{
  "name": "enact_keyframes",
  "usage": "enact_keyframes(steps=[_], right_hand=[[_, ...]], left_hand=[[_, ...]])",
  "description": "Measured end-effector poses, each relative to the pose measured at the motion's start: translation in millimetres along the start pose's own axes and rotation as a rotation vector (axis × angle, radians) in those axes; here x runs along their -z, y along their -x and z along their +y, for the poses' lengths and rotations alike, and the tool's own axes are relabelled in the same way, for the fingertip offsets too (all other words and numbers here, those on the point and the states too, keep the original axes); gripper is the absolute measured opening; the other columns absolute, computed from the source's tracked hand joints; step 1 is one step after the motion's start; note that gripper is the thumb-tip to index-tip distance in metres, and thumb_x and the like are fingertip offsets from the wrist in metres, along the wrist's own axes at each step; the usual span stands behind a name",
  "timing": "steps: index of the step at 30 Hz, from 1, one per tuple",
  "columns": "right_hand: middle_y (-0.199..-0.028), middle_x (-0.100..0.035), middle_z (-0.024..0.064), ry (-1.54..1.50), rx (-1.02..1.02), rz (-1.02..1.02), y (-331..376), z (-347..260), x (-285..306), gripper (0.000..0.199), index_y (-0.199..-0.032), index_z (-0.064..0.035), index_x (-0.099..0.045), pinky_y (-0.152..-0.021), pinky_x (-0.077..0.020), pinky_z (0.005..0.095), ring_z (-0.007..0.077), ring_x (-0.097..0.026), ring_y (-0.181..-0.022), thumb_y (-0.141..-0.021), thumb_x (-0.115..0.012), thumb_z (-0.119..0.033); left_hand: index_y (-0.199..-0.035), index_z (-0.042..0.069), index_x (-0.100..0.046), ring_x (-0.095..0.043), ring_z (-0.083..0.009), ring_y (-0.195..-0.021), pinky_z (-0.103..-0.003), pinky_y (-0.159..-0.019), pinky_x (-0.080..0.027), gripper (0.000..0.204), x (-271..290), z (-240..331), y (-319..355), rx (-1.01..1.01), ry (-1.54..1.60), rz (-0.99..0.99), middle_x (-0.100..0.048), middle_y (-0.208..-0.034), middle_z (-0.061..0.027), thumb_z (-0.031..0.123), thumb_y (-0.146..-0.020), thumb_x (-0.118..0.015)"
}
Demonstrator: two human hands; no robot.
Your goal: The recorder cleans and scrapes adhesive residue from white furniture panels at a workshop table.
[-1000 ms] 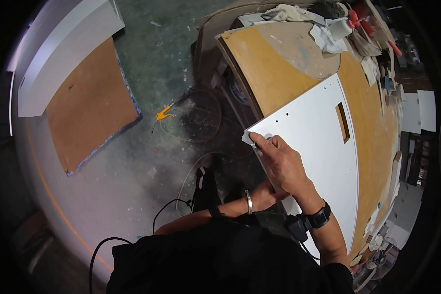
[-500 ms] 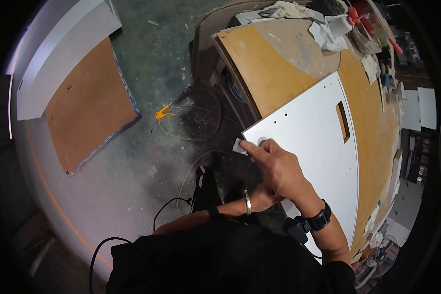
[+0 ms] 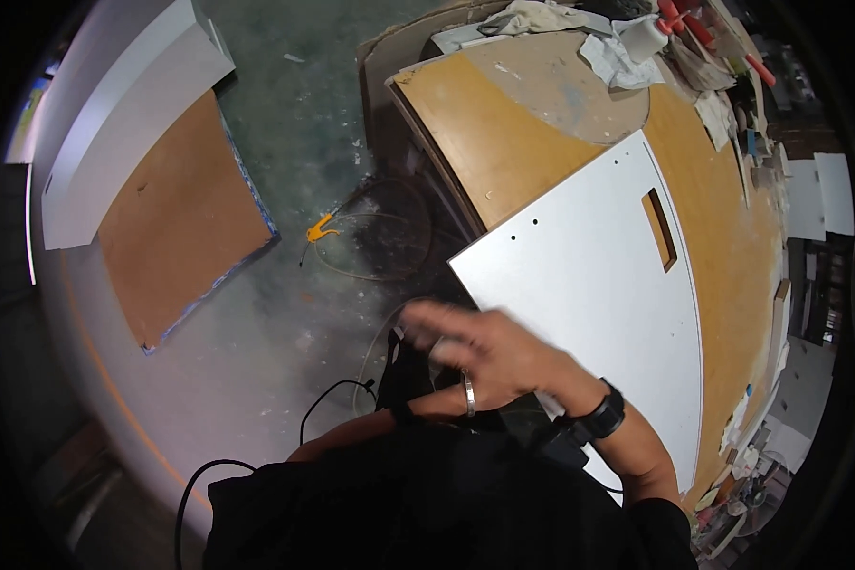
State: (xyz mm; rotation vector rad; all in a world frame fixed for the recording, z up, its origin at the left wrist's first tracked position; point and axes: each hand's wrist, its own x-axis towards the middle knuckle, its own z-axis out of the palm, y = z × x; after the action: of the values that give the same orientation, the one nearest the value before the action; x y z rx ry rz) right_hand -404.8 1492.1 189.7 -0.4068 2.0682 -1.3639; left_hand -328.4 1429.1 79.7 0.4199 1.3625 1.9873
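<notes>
Hands meeting just off the near corner of a white panel [image 3: 598, 285] on the workbench [image 3: 503, 133].

The right hand [image 3: 503, 356] is blurred, fingers [image 3: 427, 318] stretched flat and pointing left, past the panel's lower left edge and holding nothing I can see. The left hand [image 3: 446, 359] is mostly hidden beneath it, a bracelet [image 3: 467, 394] on its wrist; whether it grips anything I cannot tell. The panel lies flat, right of the fingertips.

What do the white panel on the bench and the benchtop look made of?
White panel: likely laminated or painted board, going by its smooth matte white face, drilled holes and a rectangular slot showing brown inside. Benchtop: looks like wood sheet, plywood or fibreboard, orange-brown, with a worn pale grey patch. The right hand hovers blurred near the panel's corner.
</notes>
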Motion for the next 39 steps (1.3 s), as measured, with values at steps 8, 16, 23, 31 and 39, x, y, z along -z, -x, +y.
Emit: enact_keyframes(steps=[8,16,23,31,39], right_hand=[[-0.091,-0.060,0.0040,-0.261,-0.189,0.641,86,46,74,0.046,-0.131,-0.0068,-0.041,-0.080,-0.0426,0.0236,0.0104,-0.056,-0.085,-0.089,-0.055,-0.017],[-0.084,-0.055,0.0016,-0.289,-0.193,0.746,133,71,104,0.046,-0.133,-0.0066,-0.040,-0.064,-0.0399,0.0207,0.0075,-0.041,-0.065,-0.094,-0.043,-0.032],[-0.079,-0.055,0.0008,-0.265,-0.258,0.794,131,82,172,0.036,-0.127,-0.0076,-0.048,-0.060,-0.0414,0.0215,0.0069,-0.043,-0.060,-0.093,-0.042,-0.021],[-0.081,-0.049,0.0091,0.280,-0.264,1.001,93,102,236,0.031,-0.116,-0.0130,-0.056,-0.068,-0.0431,0.0301,0.0216,-0.051,-0.074,-0.086,-0.052,-0.008],[-0.072,-0.049,0.0081,0.369,-0.330,0.920,74,120,271,0.030,-0.113,-0.0175,-0.059,-0.063,-0.0435,0.0325,0.0233,-0.050,-0.065,-0.084,-0.055,-0.011]], left_hand=[[-0.099,-0.001,-0.050,-0.058,-0.0121,-0.077,-0.022,-0.067,-0.048,0.023,78,33,-43,-0.185,-0.010,0.774,-0.060,-0.089,-0.0096,0.012,-0.083,-0.060],[-0.099,0.001,-0.053,-0.060,-0.0142,-0.064,-0.022,-0.053,-0.047,0.026,153,90,-48,0.064,-0.087,0.927,-0.061,-0.078,-0.0084,0.025,-0.091,-0.047],[-0.067,0.003,-0.052,-0.038,-0.0044,-0.058,-0.023,-0.051,-0.035,0.034,117,120,-70,0.359,-0.755,0.104,-0.042,-0.059,0.0045,0.028,-0.090,-0.051],[-0.063,0.004,-0.048,-0.036,-0.0044,-0.057,-0.024,-0.052,-0.035,0.034,147,130,-104,0.729,-0.478,-0.377,-0.040,-0.058,0.0067,0.023,-0.091,-0.051],[-0.082,0.001,-0.060,-0.047,-0.0076,-0.064,-0.025,-0.059,-0.042,0.016,163,127,-117,0.795,-0.377,-0.527,-0.054,-0.069,0.0023,0.015,-0.086,-0.056]])
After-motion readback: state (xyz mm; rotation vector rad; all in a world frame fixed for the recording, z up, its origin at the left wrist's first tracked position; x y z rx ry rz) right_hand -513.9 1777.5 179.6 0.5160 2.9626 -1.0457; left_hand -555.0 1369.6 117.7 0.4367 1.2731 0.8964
